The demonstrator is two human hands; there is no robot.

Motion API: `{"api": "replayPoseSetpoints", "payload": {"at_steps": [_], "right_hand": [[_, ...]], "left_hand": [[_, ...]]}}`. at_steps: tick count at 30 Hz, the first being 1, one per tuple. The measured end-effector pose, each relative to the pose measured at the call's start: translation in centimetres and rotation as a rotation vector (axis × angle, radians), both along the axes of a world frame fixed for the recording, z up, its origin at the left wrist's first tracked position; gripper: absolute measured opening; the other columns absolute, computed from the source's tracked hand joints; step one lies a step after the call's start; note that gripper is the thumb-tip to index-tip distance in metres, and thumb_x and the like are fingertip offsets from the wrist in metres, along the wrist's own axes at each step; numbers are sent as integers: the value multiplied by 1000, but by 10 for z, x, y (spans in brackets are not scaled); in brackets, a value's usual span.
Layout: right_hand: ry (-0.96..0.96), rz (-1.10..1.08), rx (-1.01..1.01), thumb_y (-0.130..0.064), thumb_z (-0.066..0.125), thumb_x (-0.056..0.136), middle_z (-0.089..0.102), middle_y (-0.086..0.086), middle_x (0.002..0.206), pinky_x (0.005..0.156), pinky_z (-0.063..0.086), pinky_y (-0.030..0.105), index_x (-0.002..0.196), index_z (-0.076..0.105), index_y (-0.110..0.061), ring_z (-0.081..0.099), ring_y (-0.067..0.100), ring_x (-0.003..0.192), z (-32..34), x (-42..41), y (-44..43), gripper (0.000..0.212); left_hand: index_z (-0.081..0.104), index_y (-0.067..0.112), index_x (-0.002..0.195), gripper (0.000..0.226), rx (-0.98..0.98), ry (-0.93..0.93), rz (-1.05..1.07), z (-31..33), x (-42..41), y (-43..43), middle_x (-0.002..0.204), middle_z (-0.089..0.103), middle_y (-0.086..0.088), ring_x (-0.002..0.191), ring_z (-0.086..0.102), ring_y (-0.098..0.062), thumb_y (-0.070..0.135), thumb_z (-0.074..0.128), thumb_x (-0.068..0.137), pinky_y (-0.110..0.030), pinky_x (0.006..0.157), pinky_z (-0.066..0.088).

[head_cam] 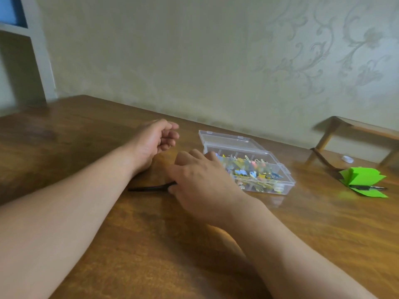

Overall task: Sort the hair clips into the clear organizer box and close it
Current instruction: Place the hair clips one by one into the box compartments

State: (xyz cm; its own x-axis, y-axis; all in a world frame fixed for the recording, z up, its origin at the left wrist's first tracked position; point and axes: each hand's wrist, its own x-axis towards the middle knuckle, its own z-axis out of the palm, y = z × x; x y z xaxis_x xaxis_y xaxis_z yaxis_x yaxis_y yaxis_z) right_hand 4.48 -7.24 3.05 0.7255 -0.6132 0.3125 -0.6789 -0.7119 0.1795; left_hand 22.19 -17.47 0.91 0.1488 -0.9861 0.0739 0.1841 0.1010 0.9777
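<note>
I see one table (86, 134) and one box (288, 176) standing on it, its lid (226, 139) tipped back. There are two hands. The left (154, 140) rests loosely curled and empty, left of the box. The right (200, 180) lies palm down by the box's near-left corner, over one black strip (149, 188); whether it pinches the strip I cannot tell. The clips (248, 169) heaped inside are too blurred to count. Sorting looks nearly finished; next I'd swing the lid forward and press it shut.
</note>
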Motion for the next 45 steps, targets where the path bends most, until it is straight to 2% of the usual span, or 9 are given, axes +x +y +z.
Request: {"api": "replayPoseSetpoints", "payload": {"at_steps": [4, 11, 16, 21, 24, 27, 32, 37, 45], "right_hand": [[-116, -9, 150, -32, 54, 99, 66, -1, 94, 85, 46, 45, 98, 48, -20, 62, 26, 92, 5, -5, 9, 14], [-489, 20, 524, -23, 49, 108, 62, -11, 85, 64, 42, 22, 116, 65, -20, 56, 7, 75, 29, -34, 1, 18], [-687, 10, 618, -29, 43, 114, 61, -4, 82, 70, 47, 32, 113, 76, -23, 57, 10, 74, 38, -51, -7, 33], [-919, -37, 749, -16, 59, 106, 79, 0, 98, 75, 50, 34, 104, 77, -14, 70, 17, 87, 46, -82, -33, 18], [-1052, -65, 740, -13, 56, 106, 74, 4, 83, 72, 45, 39, 105, 74, -7, 64, 22, 75, 44, -104, -48, 18], [-955, -212, 564, -21, 46, 109, 62, 1, 75, 69, 41, 40, 103, 72, -13, 53, 19, 69, 38, -121, -59, 27], [-598, -379, 367, -23, 53, 104, 68, -4, 93, 65, 44, 32, 103, 68, -25, 59, 15, 77, 31, -126, -63, 15], [-327, -348, 193, -31, 63, 102, 58, -16, 102, 93, 45, 44, 104, 77, -38, 53, 17, 103, 23, -126, -65, 16], [-233, -334, 105, -38, 68, 99, 68, -19, 101, 96, 38, 43, 104, 76, -42, 49, 14, 110, 16, -111, -61, 10]], "left_hand": [[70, 11, 115, 26, 9, -1, -17, 0, 2, -1, 80, 71, 0, 70, 61, -12, 18, 47, 105, -25, 68, 44], [71, 13, 112, 26, 26, -8, 17, -2, 0, -5, 84, 70, 0, 75, 61, -14, 21, 47, 107, -27, 72, 46], [71, 12, 121, 29, 15, -35, -39, -2, 4, -1, 83, 71, 0, 72, 61, -12, 26, 53, 103, -27, 69, 45], [74, 13, 117, 28, 26, -21, -2, 3, 1, 5, 85, 73, -1, 77, 65, -16, 20, 49, 105, -29, 73, 50], [72, 11, 121, 30, 12, -40, -2, 3, 0, 6, 84, 73, -1, 75, 66, -14, 19, 48, 105, -27, 70, 50], [72, 11, 120, 30, -5, -63, -7, 2, 0, 7, 84, 73, 0, 72, 65, -11, 18, 47, 106, -25, 68, 49], [72, 12, 119, 29, -14, -90, -19, 2, 0, 8, 85, 74, -1, 74, 65, -11, 18, 47, 106, -28, 73, 48], [72, 11, 120, 29, -11, -88, -16, 2, -1, 9, 86, 73, -2, 76, 64, -13, 17, 47, 106, -29, 74, 48], [72, 11, 119, 29, -11, -118, -20, 3, 1, 11, 86, 73, -2, 77, 65, -13, 17, 47, 106, -29, 75, 49]]}}
